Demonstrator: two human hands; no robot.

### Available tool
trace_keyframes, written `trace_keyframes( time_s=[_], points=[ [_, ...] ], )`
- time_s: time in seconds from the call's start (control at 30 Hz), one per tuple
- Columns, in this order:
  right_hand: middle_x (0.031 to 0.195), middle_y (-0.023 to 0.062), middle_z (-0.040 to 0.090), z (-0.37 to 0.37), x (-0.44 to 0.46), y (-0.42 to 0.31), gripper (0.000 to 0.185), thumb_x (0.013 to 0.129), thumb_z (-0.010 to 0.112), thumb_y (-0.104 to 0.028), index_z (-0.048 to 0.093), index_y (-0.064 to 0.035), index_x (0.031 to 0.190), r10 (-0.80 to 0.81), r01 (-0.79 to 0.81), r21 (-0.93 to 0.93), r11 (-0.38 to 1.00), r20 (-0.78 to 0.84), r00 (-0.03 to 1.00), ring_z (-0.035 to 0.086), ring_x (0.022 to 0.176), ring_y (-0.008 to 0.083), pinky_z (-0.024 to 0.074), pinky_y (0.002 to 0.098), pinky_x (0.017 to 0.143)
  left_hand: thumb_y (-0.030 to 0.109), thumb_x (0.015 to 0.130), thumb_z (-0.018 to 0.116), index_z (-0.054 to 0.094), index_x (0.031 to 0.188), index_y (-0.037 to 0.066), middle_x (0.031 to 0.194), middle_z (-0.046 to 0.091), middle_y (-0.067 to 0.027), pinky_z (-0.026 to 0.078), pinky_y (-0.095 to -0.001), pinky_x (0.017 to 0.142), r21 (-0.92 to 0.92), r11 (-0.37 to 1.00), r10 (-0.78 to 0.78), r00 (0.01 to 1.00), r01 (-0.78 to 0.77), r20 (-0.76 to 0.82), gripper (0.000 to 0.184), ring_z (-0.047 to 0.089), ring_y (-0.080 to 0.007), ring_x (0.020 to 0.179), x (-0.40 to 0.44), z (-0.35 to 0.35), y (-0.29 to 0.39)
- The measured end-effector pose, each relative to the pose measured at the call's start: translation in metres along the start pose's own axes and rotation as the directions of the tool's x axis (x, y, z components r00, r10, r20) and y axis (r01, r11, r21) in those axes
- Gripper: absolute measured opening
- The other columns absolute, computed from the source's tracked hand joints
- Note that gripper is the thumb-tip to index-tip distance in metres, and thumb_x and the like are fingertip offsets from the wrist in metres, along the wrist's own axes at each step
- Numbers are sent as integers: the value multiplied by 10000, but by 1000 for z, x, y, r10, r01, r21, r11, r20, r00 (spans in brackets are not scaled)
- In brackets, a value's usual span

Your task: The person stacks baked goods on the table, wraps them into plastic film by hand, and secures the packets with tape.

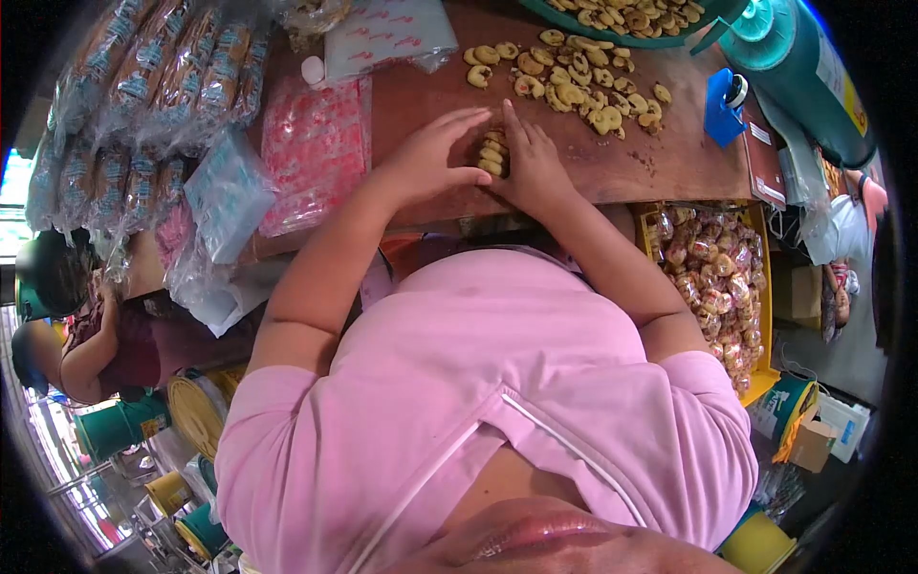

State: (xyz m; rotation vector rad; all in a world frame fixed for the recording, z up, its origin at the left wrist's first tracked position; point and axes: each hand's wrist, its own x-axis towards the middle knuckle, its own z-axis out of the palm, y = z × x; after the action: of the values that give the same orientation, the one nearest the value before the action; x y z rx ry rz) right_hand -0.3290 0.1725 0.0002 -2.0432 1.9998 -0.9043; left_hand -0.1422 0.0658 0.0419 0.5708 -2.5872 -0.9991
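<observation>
A short row of round golden cookies [493,153] is on the brown table, between my two hands. My left hand [430,158] curves round the row from the left, its thumb at the near end and its fingertips by the far end. My right hand [535,165] presses along the right side, index finger stretched forward and thumb at the near end. Part of the row is hidden by my fingers. Just beyond my hands lies a loose heap of similar cookies [569,86], some with dark spots.
A green basin [631,36] of cookies stands at the back. Left are red printed plastic bags [316,153] and stacked packs [143,77]. A yellow crate [762,316] holds wrapped cookies at right. A blue tape dispenser [724,113] and teal cylinder [798,72] stand far right. Another person [124,340] is at left.
</observation>
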Motion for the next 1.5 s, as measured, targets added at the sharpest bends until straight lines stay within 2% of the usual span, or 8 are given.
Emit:
trace_keyframes(
  time_s=[0.3,0.5,0.73,0.83,1.03,1.13,1.17,1.5],
  points=[
    [1319,298,573,-44,-34,-6,999,790,832,-388,313,14,1543,-82,66,-124,990,-127,989,575,1180,461,480,513,981,303,766,866,596,1380,91,1433,547,-148,387,-425,1166,-34,980,199,968,-196,155,703,499,-328,1352,34,7,-25],
    [847,168,729,-100,-74,-19,422,923,733,-388,719,33,935,465,-444,-147,884,367,806,698,730,296,555,401,692,255,757,870,601,1369,83,1418,552,-117,396,-399,1157,-85,985,164,970,-151,178,690,490,-295,1356,33,0,-21],
    [662,18,624,-52,-76,16,420,1039,599,-391,691,-30,846,552,-753,455,474,513,658,583,603,111,452,287,551,237,745,878,598,1374,88,1396,572,-103,392,-389,1156,-69,979,201,961,-191,192,704,494,-282,1345,35,0,-26],
    [699,-12,605,-54,-50,17,344,1045,604,-350,680,-62,872,352,-443,760,476,297,887,558,659,70,428,243,586,239,738,882,585,1388,86,1392,579,-112,404,-393,1146,-53,978,206,958,-200,200,731,510,-289,1333,33,-3,-19],
    [803,113,689,-14,0,15,265,1013,638,-270,737,-33,949,400,-341,691,637,81,913,637,741,228,514,384,712,266,733,892,528,1451,108,1417,567,-126,441,-398,1112,-73,978,205,954,-194,217,820,540,-285,1303,41,2,-28],
    [867,163,708,-22,4,-1,196,971,657,-211,745,-37,981,-12,66,369,927,-147,989,670,838,353,520,438,792,235,756,876,440,1531,154,1396,580,-131,472,-390,1088,-83,989,135,968,-120,213,893,569,-281,1272,39,3,-19],
    [1067,212,700,-27,0,-2,185,930,682,-206,753,-70,1033,-43,63,271,960,-81,996,638,1037,419,496,496,892,218,759,872,405,1553,171,1386,585,-133,480,-386,1082,-126,986,137,969,-113,207,922,575,-277,1265,39,4,-22],
    [1278,112,618,-24,-5,0,353,939,652,-375,695,-136,1196,-366,366,-79,927,10,931,522,1231,371,432,493,997,152,760,854,259,1625,207,1386,587,-136,460,-399,1109,-186,971,171,978,-147,119,1052,561,-282,1288,33,15,-37]
  ],
)
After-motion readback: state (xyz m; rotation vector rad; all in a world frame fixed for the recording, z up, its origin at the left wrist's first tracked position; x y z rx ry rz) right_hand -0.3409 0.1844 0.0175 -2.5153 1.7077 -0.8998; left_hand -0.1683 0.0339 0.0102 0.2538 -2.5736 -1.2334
